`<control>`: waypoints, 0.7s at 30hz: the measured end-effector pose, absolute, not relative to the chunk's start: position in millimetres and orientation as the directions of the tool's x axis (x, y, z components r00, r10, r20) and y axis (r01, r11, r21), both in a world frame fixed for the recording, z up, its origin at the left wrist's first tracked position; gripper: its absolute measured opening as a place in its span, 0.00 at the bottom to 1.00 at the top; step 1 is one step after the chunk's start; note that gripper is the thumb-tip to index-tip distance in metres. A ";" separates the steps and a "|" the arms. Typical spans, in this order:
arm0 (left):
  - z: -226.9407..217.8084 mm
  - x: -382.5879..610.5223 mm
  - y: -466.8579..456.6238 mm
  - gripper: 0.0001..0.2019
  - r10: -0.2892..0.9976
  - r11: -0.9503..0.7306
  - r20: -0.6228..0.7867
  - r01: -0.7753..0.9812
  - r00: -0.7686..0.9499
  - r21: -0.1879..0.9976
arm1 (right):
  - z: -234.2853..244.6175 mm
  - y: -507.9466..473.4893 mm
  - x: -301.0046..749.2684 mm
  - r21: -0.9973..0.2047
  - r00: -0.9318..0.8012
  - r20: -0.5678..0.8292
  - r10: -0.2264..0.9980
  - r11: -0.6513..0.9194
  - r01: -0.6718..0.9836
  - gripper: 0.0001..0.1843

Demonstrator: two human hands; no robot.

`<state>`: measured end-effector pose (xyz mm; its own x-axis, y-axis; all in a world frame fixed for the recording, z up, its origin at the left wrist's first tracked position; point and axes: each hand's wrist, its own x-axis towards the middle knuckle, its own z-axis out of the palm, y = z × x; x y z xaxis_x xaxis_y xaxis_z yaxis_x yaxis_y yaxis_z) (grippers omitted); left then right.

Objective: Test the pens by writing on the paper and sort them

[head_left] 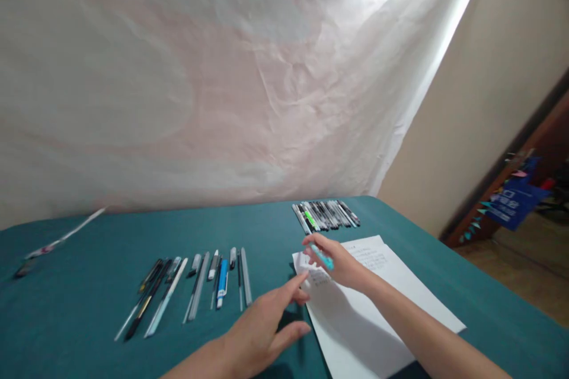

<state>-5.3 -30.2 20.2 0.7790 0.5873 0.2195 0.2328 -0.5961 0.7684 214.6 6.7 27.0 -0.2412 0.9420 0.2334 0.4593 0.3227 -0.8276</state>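
My right hand (335,257) is closed round a light-blue pen (323,256), over the upper left part of the paper sheets (360,325). Handwritten lines show near the top of the sheets, and the fingers hide where the pen's tip lies. Left of the paper's edge hovers my left hand (267,325), thumb and fingers apart, with nothing in it. Just beyond it lie pen parts: a blue pen barrel (223,281), a clear pen barrel (246,278) and several caps and refills.
A tight row of pens (326,215), one bright green, lies at the table's back right. Further left are more pen parts (153,296). A white strap (66,237) crosses the table's far left. A pale cloth (200,83) hangs behind the green tabletop (80,308).
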 end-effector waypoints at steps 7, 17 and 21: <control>28.5 -2.7 -31.6 0.24 0.382 -0.816 0.112 0.277 0.917 0.507 | 11.6 -15.8 318.0 -0.906 0.210 0.203 0.956 0.102 0.410 0.23; 23.6 -1.3 -28.6 0.25 0.397 -0.813 0.054 0.324 0.916 0.484 | -21.1 -36.0 383.2 -0.885 0.459 0.197 0.866 -0.044 0.464 0.12; 23.3 0.3 -27.9 0.25 0.403 -0.803 0.048 0.329 0.914 0.496 | -25.1 -37.3 386.8 -0.855 0.463 0.221 0.858 -0.058 0.516 0.10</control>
